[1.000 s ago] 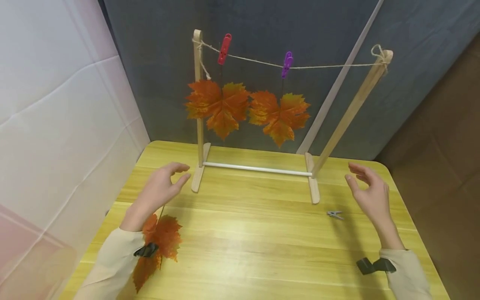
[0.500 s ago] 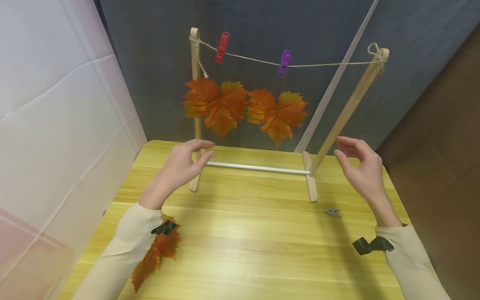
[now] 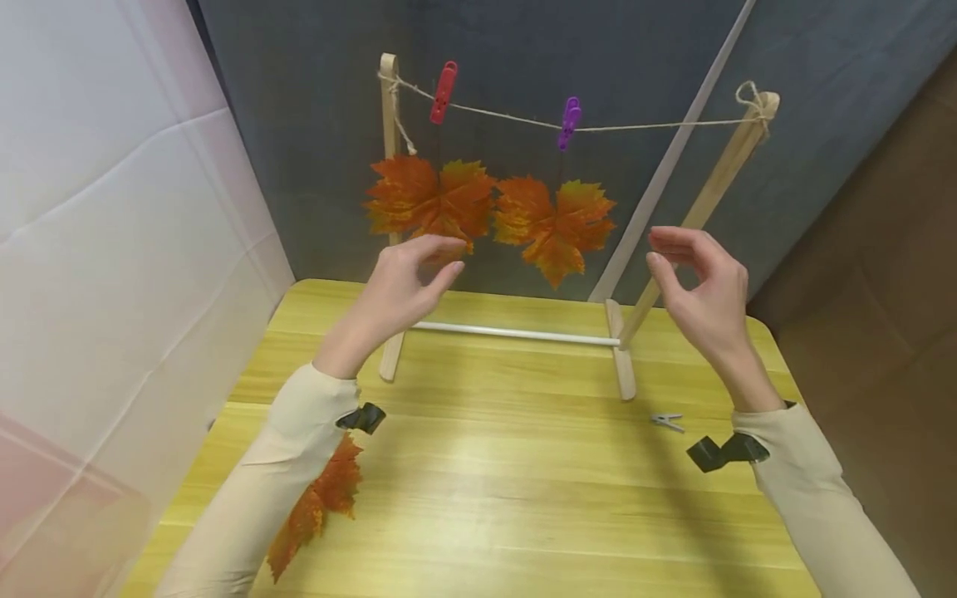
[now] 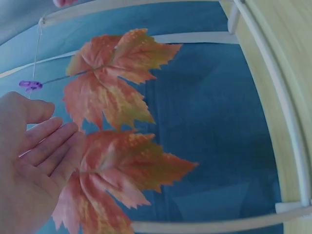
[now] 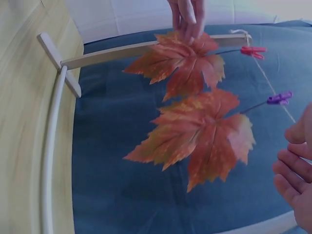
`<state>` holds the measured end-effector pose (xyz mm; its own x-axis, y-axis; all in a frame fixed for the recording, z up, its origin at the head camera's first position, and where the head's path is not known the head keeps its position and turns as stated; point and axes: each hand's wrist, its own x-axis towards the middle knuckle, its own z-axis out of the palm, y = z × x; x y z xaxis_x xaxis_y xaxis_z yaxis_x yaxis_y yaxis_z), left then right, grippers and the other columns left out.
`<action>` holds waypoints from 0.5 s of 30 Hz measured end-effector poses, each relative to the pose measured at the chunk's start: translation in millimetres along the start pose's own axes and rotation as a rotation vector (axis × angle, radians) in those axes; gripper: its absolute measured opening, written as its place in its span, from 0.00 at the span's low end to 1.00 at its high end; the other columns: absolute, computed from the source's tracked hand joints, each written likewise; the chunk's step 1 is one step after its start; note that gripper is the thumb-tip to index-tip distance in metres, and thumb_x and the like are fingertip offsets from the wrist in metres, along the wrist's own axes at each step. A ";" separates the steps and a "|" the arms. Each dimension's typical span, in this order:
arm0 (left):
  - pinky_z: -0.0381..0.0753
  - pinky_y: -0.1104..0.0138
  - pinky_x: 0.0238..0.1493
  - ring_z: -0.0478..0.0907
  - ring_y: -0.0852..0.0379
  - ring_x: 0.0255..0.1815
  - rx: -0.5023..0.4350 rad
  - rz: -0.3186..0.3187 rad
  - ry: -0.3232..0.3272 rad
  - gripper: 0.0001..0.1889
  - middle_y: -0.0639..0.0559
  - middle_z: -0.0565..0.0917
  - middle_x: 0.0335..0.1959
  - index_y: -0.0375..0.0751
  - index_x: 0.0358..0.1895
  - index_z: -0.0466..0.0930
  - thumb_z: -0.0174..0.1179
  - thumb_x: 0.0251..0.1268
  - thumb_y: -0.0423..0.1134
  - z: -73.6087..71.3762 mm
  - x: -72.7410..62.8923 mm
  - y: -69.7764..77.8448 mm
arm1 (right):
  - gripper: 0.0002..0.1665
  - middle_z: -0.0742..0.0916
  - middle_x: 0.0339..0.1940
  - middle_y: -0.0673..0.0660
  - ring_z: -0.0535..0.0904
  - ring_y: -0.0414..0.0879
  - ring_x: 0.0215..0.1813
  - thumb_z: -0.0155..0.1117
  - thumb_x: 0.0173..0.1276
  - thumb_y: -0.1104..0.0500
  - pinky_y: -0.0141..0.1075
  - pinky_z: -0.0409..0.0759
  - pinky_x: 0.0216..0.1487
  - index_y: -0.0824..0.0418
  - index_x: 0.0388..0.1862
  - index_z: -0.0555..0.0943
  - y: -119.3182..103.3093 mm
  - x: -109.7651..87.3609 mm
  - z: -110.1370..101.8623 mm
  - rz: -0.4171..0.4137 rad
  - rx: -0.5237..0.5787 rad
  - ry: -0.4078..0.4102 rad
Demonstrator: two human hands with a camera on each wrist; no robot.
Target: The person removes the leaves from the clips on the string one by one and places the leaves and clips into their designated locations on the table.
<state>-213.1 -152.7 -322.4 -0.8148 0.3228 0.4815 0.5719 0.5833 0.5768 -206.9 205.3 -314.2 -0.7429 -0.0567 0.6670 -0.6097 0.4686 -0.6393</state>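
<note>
My left hand (image 3: 409, 281), empty and with fingers loosely bent, hovers before the lower edge of the left maple leaf (image 3: 426, 195); whether it touches cannot be told. My right hand (image 3: 706, 286), likewise empty, is raised in front of the right wooden post (image 3: 710, 195). A red clothespin (image 3: 444, 93) holds the left leaf's stem on the twine (image 3: 508, 117). Beside it a purple clothespin (image 3: 570, 123) holds the right maple leaf (image 3: 555, 224). Another leaf (image 3: 325, 498) lies on the table, partly hidden by my left sleeve. A grey clothespin (image 3: 665, 422) lies at the right.
The wooden stand has a left post (image 3: 390, 108), a white crossbar (image 3: 516, 335) and flat feet (image 3: 624, 374) on the yellow wood-grain table (image 3: 478, 465). A dark cloth (image 3: 523, 41) hangs behind, and a pale cloth (image 3: 127, 208) hangs at the left.
Both hands have risen toward the stand, the left moving right and up, the right slightly left and up. The hung leaves and clothespins keep their places.
</note>
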 end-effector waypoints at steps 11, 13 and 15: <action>0.84 0.56 0.55 0.86 0.48 0.52 -0.066 0.000 0.080 0.16 0.42 0.87 0.54 0.37 0.59 0.83 0.62 0.72 0.38 8.2 44.9 9.6 | 0.16 0.89 0.51 0.58 0.83 0.34 0.49 0.66 0.69 0.67 0.27 0.79 0.59 0.67 0.55 0.84 -24.8 34.7 10.5 -0.066 0.026 0.009; 0.85 0.57 0.53 0.87 0.50 0.49 -0.108 -0.020 0.085 0.16 0.43 0.88 0.54 0.38 0.59 0.83 0.62 0.72 0.38 7.7 53.0 11.3 | 0.16 0.89 0.51 0.58 0.84 0.37 0.50 0.65 0.69 0.67 0.29 0.79 0.59 0.67 0.55 0.84 -28.5 41.9 10.8 -0.077 0.037 0.017; 0.85 0.58 0.53 0.88 0.51 0.48 -0.142 -0.028 0.085 0.16 0.43 0.88 0.54 0.38 0.59 0.83 0.61 0.73 0.38 8.1 60.9 12.9 | 0.16 0.89 0.51 0.57 0.84 0.39 0.51 0.65 0.69 0.67 0.30 0.80 0.60 0.68 0.55 0.84 -32.1 49.5 10.1 -0.087 0.050 0.025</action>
<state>-256.2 -119.5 -290.9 -0.8232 0.2401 0.5145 0.5615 0.4783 0.6752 -226.9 178.5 -264.5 -0.6802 -0.0729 0.7294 -0.6848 0.4182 -0.5968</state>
